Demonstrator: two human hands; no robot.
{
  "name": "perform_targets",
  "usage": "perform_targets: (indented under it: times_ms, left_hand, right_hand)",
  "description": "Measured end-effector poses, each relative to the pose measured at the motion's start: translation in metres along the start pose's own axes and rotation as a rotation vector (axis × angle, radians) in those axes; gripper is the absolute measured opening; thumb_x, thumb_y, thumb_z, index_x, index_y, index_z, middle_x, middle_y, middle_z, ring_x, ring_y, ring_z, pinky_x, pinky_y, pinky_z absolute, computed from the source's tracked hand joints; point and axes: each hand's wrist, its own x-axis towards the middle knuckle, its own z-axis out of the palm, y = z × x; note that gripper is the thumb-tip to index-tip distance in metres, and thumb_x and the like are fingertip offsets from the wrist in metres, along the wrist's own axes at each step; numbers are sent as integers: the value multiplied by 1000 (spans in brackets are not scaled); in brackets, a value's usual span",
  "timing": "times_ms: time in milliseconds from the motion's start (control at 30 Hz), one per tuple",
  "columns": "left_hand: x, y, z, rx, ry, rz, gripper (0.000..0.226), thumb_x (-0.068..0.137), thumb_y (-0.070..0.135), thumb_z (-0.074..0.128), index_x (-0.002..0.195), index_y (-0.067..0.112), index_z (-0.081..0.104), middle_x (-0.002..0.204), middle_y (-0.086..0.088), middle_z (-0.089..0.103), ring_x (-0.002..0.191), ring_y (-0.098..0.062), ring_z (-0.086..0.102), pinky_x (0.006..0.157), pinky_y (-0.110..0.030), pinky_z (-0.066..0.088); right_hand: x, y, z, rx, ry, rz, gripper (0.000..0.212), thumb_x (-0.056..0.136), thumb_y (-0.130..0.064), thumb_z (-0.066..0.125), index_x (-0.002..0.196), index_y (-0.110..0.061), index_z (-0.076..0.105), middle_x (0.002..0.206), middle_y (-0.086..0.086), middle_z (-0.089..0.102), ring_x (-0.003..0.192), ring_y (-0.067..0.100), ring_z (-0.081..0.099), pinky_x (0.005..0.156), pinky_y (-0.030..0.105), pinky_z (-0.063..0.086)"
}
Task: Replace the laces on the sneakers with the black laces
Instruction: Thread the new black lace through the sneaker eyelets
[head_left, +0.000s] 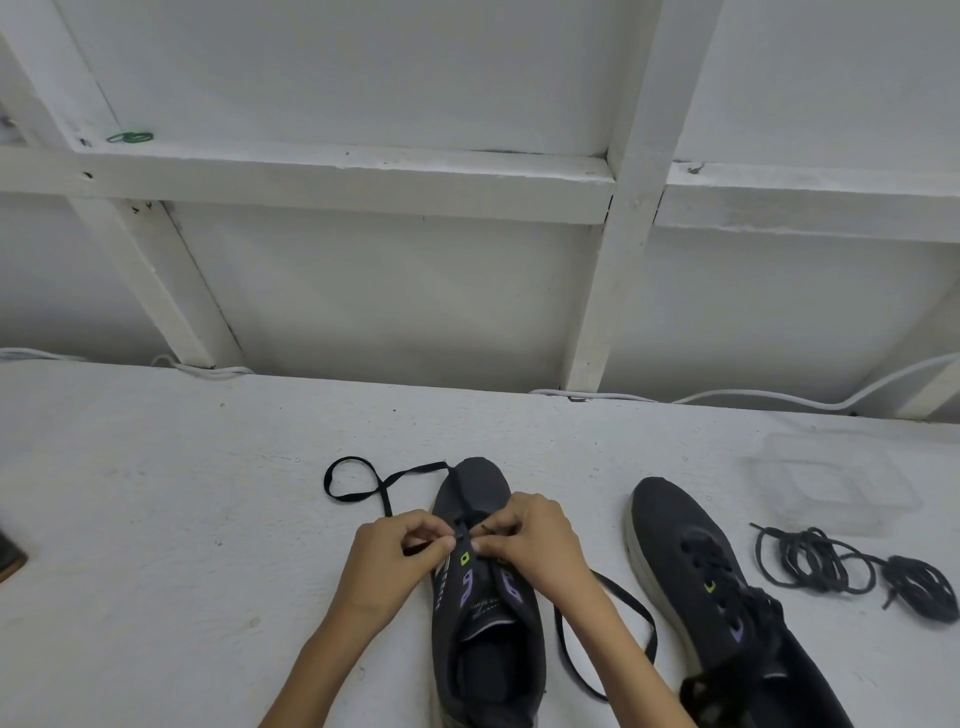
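A dark grey sneaker (480, 634) with purple eyelet loops lies toe-away in front of me on the white table. A flat black lace (358, 480) runs through its lowest eyelets; one end loops out to the left, the other trails to the right of the shoe. My left hand (402, 556) pinches the lace at the left eyelets. My right hand (535, 540) pinches the lace at the right side of the tongue. A second dark sneaker (691, 561) lies to the right, laced with a round dark lace.
A tangled round dark lace (852, 566) lies right of the second sneaker. A clear plastic container (831, 478) sits behind it. White cables run along the table's far edge by the white wall. A dark object pokes in at the left edge (10, 556).
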Motion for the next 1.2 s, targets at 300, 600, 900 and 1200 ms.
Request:
perform_targets:
  times_ms: [300,600,900,1200]
  left_hand:
    - [4,10,-6,186,-70,28,12,79,17,73,74,28,73,73,16,71,78,3,66,73,-11,49]
    - [18,34,-5,464,-166,80,8,78,19,67,79,20,75,79,5,73,80,-9,67,80,-31,53]
    - [25,37,-3,556,-236,64,13,83,19,63,85,17,75,85,2,74,84,-11,66,76,-25,51]
    - [26,21,-5,333,-221,24,19,77,16,78,74,30,66,73,8,70,70,-2,64,72,-22,51]
  right_hand:
    - [2,5,4,75,7,-5,13,74,-22,81,87,-25,80,65,-16,59,71,0,59,78,31,51]
    - [4,9,6,78,18,-39,16,75,-18,80,89,-25,80,67,-17,58,74,1,58,79,35,51]
    - [6,13,8,115,14,-45,17,74,-17,80,87,-27,80,78,-13,58,81,8,59,79,34,50]
    - [3,8,5,39,-17,-13,13,76,-22,78,88,-27,80,68,-16,61,82,10,63,79,37,52]
